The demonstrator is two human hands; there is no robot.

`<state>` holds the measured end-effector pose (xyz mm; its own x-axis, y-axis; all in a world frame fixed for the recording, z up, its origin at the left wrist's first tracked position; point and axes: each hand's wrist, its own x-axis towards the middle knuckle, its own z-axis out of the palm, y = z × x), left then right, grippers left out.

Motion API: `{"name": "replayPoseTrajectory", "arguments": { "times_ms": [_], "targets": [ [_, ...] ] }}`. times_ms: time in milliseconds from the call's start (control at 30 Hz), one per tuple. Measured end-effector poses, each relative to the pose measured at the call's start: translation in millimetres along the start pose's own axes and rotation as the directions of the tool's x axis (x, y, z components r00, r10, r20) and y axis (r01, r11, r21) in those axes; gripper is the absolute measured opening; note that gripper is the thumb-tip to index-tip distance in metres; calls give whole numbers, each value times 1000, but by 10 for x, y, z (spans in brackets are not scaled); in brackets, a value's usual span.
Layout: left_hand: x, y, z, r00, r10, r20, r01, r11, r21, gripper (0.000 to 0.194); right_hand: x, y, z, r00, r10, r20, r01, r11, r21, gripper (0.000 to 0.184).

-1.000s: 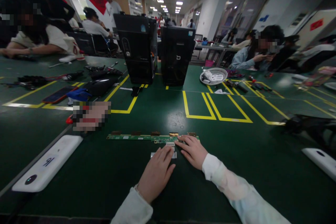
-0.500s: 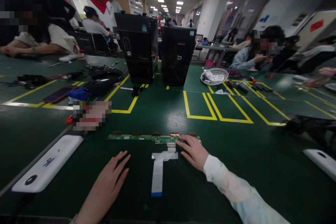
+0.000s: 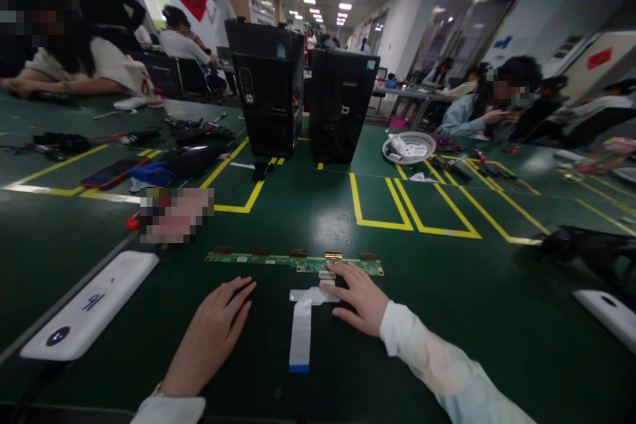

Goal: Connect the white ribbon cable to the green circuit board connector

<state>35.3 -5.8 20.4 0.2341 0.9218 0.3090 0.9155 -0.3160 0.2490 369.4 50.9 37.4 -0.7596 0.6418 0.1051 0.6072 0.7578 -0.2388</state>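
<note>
A long, narrow green circuit board point(image 3: 278, 261) lies across the green table in front of me. From a connector near its right half runs a white flat ribbon cable point(image 3: 300, 334), folded into an L and ending in a blue tip close to me. My right hand point(image 3: 362, 297) rests with fingers spread at the connector, its fingertips over the board's lower edge and the cable's upper end. To the left of the cable, my left hand point(image 3: 213, 328) lies palm down with fingers stretched out, apart from the board and holding nothing.
Two black computer towers point(image 3: 271, 93) stand beyond the board. A white basket point(image 3: 408, 148) holds white pieces at the back right. On the left lie a white device point(image 3: 92, 305), a blue cloth-like item point(image 3: 152, 173) and dark cables point(image 3: 64, 144). Several people sit around.
My right hand has shifted slightly left and nearer, onto the connector area. My left hand has moved a little forward and right. The board and cable stay in place on the table.
</note>
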Motion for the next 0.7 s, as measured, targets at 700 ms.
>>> {"name": "replayPoseTrajectory", "arguments": {
  "times_ms": [700],
  "targets": [
    [-38, -22, 25, 999, -35, 41, 34, 999, 6, 43, -1931, 220, 68, 897, 330, -296, -399, 892, -214, 48]
  ]
}}
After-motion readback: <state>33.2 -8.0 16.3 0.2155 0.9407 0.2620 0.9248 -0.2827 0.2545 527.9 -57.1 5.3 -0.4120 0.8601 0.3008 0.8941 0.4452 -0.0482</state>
